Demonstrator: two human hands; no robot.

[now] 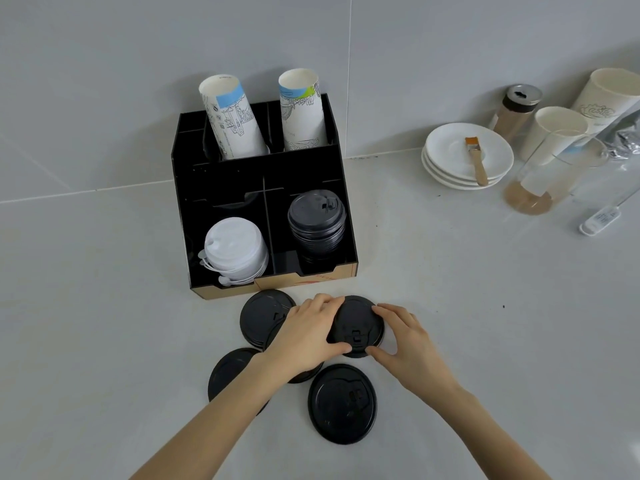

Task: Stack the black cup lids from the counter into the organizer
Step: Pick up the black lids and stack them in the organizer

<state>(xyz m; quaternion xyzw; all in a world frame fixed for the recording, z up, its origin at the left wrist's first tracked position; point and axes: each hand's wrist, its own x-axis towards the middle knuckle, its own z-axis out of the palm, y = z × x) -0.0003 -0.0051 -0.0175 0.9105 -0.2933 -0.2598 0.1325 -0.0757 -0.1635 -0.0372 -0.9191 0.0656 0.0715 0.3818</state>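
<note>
Several black cup lids lie on the grey counter in front of the black organizer (348, 216). Both hands grip one black lid (356, 323) from either side: my left hand (308, 336) on its left edge, my right hand (403, 336) on its right edge. Other lids lie at the left (261, 311), lower left (228, 370) and lower middle (341, 403); one more is mostly hidden under my left wrist. A stack of black lids (317, 221) stands in the organizer's front right compartment. White lids (235, 249) fill the front left one.
Two stacks of printed paper cups (232, 119) lean in the organizer's rear compartments. At the right stand stacked white saucers (467, 157) with a small brush, a shaker jar (516, 110), paper cups (554, 133), a glass (550, 174) and a white thermometer-like device (599, 220).
</note>
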